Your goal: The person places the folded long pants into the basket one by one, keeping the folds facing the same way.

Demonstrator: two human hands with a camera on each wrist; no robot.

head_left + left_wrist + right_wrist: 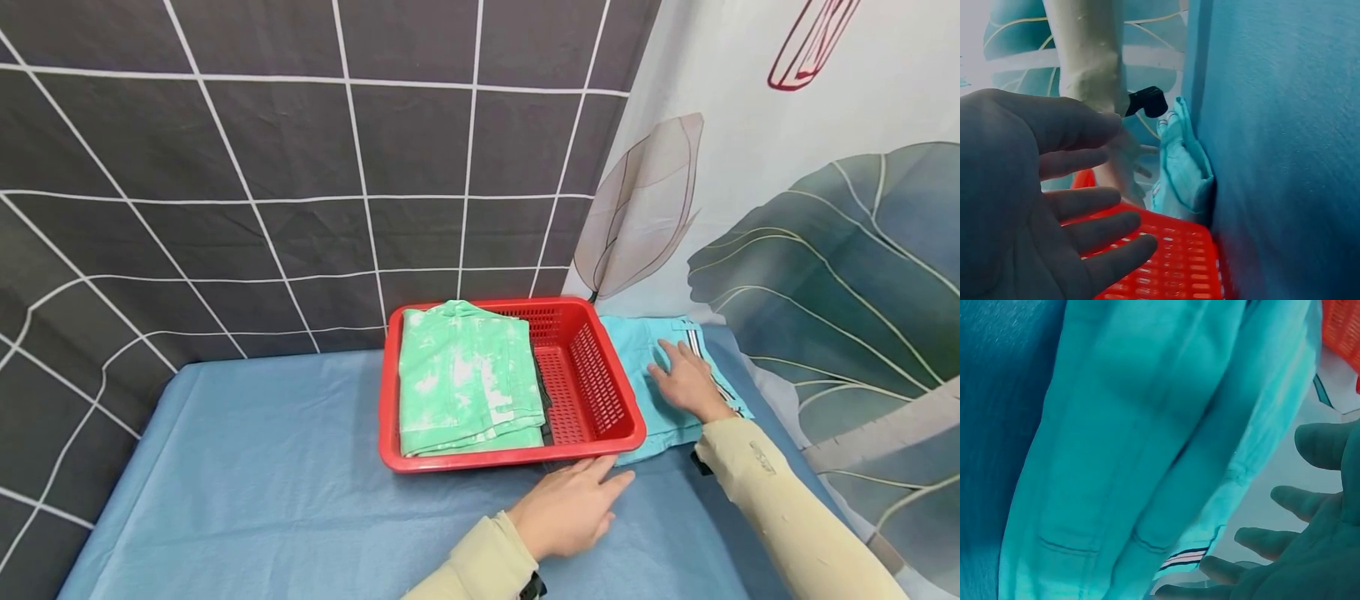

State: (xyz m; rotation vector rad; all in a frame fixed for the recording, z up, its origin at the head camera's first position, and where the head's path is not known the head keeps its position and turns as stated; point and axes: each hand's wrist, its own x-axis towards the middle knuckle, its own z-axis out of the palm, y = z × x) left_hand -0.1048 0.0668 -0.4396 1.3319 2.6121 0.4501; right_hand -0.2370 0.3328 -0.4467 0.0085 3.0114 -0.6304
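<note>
A red plastic basket point(596, 367) stands on the blue tablecloth and holds a folded green-and-white garment point(465, 379) in its left half. To its right lies a folded turquoise garment point(645, 354) with a striped trim. My right hand point(686, 379) rests flat on that garment, fingers spread; the right wrist view shows the turquoise garment point(1141, 444) close up beside the spread fingers point(1310, 506). My left hand point(573, 504) lies open on the cloth just in front of the basket's near right corner. In the left wrist view its straight fingers point(1085, 206) hover by the basket's rim point(1172, 250).
The table, covered in a blue cloth point(262, 483), is backed by a dark grid-patterned hanging point(300, 167) and a leaf-print curtain point(825, 250) on the right. Something dark point(542, 392) lies under the green garment in the basket. Bare cloth stretches left of the basket.
</note>
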